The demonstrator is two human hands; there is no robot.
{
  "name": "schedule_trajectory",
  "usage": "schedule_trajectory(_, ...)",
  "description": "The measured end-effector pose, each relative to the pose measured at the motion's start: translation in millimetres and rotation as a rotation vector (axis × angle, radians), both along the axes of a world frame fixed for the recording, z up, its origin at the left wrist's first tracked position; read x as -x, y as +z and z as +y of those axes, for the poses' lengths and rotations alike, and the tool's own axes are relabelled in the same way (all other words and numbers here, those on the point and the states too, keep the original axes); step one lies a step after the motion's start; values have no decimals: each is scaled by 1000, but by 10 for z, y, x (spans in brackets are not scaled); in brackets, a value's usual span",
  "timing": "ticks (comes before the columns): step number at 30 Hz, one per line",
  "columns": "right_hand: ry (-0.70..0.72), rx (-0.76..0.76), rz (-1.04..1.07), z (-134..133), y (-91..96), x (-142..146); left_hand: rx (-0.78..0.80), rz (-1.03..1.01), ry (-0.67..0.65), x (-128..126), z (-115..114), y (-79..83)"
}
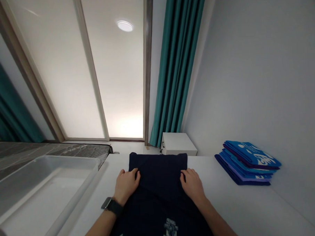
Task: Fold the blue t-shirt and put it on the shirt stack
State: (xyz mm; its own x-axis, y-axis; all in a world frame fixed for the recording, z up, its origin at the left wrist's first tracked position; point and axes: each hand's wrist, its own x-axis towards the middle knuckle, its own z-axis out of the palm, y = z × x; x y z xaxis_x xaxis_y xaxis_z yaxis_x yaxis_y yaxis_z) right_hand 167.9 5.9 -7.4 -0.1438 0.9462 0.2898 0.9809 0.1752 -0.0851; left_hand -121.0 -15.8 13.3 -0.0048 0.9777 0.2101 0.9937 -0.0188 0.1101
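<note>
A dark navy garment (159, 182) with a pale printed design near its lower end lies flat on the white table (229, 205) in front of me. My left hand (126, 184), with a dark watch on its wrist, rests on the garment's left side, fingers curled onto the cloth edge. My right hand (192, 183) lies on the right side, fingers bent and pressed on the fabric. Both hands sit about level with each other, just below the garment's far folded edge.
A stack of folded blue and purple garments (246, 162) lies at the table's right, near the wall. A translucent plastic bin (43, 192) stands at the left. Beyond the table are a white box (177, 144), teal curtains (176, 68) and a frosted window.
</note>
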Motion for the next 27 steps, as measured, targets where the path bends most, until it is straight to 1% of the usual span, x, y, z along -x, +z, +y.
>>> schedule_trajectory(2, -24, 21, -11, -6, 40, -11, 4, 18, 18, -5, -2, 19)
schedule_trajectory(4, -70, 74, -23, -19, 61, -28, 33, 21, 40, 0, 2, 47)
schedule_trajectory(6, -111, 127, -37, -26, 63, -50, 85, -14, 67, 29, 19, 75)
schedule_trajectory(8, -116, 143, -49, -17, 49, -76, 149, -76, 89, 81, 40, 100)
schedule_trajectory(10, -73, 99, -46, 9, 19, -107, 224, -140, 94, 147, 54, 125)
schedule_trajectory(13, 40, 18, 2, 69, -66, -151, 335, -189, 61, 230, 40, 170)
schedule_trajectory(15, 108, 25, 54, 109, -146, -173, 309, -165, 65, 266, 22, 187)
schedule_trajectory(16, 129, 41, 82, 126, -187, -181, 250, -143, 84, 280, 17, 183)
schedule_trajectory(18, 159, 66, 132, 153, -260, -193, 74, -110, 93, 310, 26, 132)
schedule_trajectory(20, 176, 82, 160, 168, -306, -202, -68, -97, 9, 339, 59, 27)
schedule_trajectory(21, 178, 87, 160, 170, -316, -207, -93, -90, -55, 352, 81, -40)
schedule_trajectory(22, 169, 86, 154, 167, -316, -212, -81, -78, -99, 361, 105, -108)
schedule_trajectory(23, 146, 78, 141, 161, -307, -217, -53, -63, -114, 367, 129, -172)
schedule_trajectory(25, 61, 54, 99, 137, -266, -225, -1, -32, -85, 374, 176, -271)
schedule_trajectory(27, -15, 31, 53, 110, -212, -231, 17, -15, -38, 385, 226, -317)
